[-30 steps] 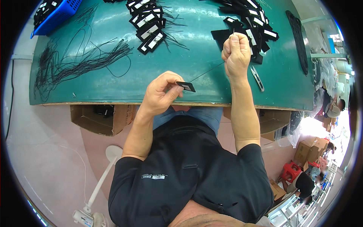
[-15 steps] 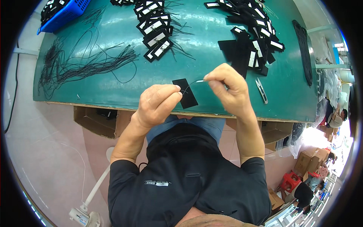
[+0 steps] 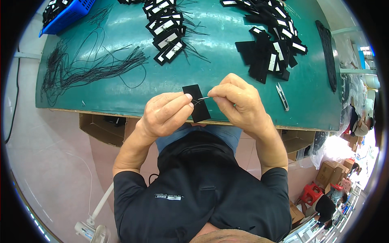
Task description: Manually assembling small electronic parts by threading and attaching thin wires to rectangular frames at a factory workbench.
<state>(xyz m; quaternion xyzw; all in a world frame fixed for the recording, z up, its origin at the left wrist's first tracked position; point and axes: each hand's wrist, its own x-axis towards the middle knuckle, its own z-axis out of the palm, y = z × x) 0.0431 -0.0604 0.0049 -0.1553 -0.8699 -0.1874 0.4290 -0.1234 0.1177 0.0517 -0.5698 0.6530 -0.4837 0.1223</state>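
Note:
A small black rectangular piece (image 3: 201,112) hangs over the table's near edge, its left side pinched between the thumb and finger of my left hand (image 3: 167,113). Dark thin cord (image 3: 197,102) crosses the face of the piece by those fingertips. From the right, my right hand (image 3: 239,101) pinches a thin silvery needle (image 3: 204,98), whose tip points left at the cord. Whether the cord runs through the needle is too small to tell. Thread snips (image 3: 282,97) lie on the table to the right of my right hand.
Black cords (image 3: 93,71) lie loose at the left, below a blue basket (image 3: 69,18). A row of black pieces with white labels (image 3: 168,38) runs up the middle. More black pieces (image 3: 259,52) are heaped at the right, near a cord bundle (image 3: 326,54). Open cardboard boxes (image 3: 101,128) sit under the edge.
My right hand has moved left and slightly down, bringing the needle to the cord over the black piece. The piece has shifted slightly toward me.

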